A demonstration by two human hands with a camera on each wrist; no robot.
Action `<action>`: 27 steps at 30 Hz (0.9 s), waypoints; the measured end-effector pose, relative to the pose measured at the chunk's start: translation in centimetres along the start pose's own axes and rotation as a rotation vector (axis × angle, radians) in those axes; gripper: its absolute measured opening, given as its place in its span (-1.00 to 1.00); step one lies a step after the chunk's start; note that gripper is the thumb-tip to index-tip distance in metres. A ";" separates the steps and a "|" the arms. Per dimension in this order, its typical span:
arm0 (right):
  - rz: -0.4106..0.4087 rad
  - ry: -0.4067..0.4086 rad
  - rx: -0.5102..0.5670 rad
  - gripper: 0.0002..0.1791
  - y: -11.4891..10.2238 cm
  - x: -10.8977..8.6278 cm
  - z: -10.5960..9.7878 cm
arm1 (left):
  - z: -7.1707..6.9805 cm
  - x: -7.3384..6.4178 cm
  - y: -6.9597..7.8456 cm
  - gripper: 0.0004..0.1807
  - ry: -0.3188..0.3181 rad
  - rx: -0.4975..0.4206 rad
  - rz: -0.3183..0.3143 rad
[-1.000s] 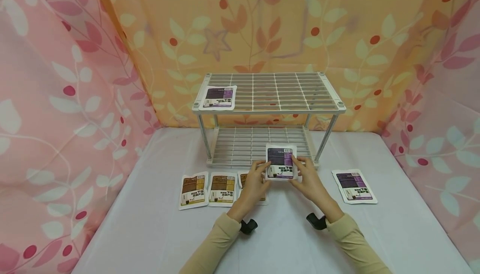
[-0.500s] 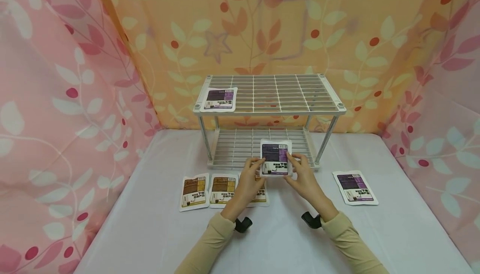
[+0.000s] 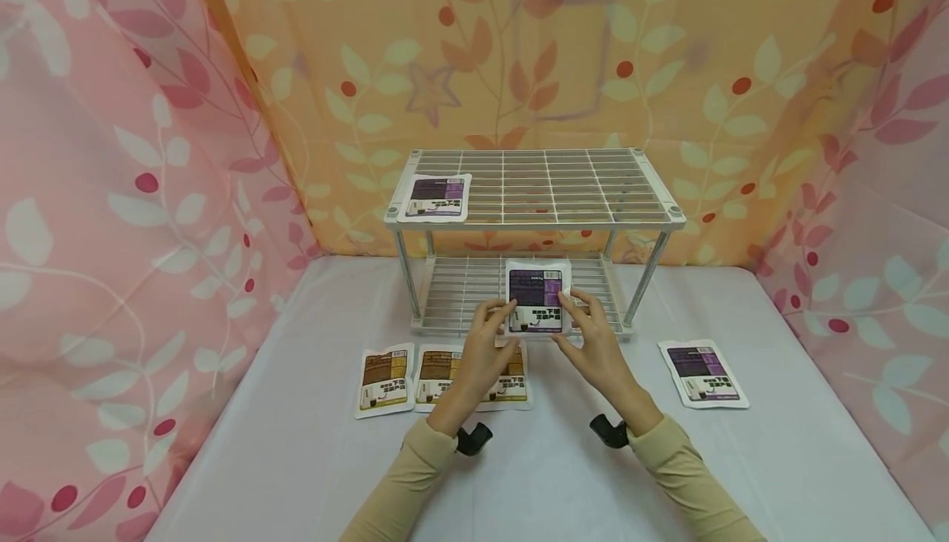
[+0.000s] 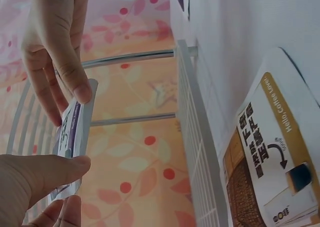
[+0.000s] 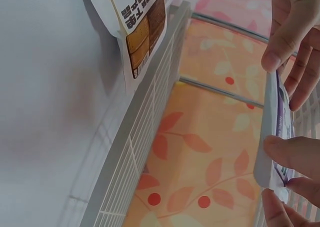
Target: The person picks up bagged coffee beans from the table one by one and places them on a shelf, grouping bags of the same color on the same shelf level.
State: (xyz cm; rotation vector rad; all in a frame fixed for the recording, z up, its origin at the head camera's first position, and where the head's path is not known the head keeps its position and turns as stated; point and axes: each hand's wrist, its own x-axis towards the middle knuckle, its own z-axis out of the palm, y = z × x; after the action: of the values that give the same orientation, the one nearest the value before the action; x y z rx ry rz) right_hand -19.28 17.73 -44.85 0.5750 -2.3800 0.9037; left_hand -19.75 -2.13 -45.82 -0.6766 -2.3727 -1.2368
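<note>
Both hands hold a white coffee packet with a purple label upright in front of the two-tier wire rack. My left hand pinches its left edge, and my right hand pinches the right edge. In the left wrist view the packet appears nearly edge-on, with a thumb pressed on its side. Another purple packet lies on the rack's top tier at the left. Three brown-and-gold coffee packets lie in a row before the rack, partly covered by my left hand and forearm.
One more purple packet rests on the white tablecloth at the right. Slim metal posts support the rack's upper tier above the lower wire shelf. Patterned curtains enclose the back and sides.
Both hands have carried the purple packet up and slightly left, toward the rack. More of the third brown packet now shows beside my left hand. The other packets stay where they were.
</note>
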 end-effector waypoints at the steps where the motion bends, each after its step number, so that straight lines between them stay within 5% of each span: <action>1: -0.010 0.007 -0.001 -0.23 0.0 0.1 0.0 | -0.1 0.0 0.1 -0.34 0.010 0.000 0.010; 27: -0.245 0.185 -0.015 -0.20 -1.6 2.2 -1.2 | -2.4 1.9 1.9 -0.38 0.148 0.074 0.213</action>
State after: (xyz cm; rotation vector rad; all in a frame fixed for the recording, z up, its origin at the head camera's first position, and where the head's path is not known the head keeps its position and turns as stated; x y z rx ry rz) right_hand -19.74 17.02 -42.01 0.7263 -2.0960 0.7934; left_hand -19.91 -2.72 -42.25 -0.7636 -2.1524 -1.0652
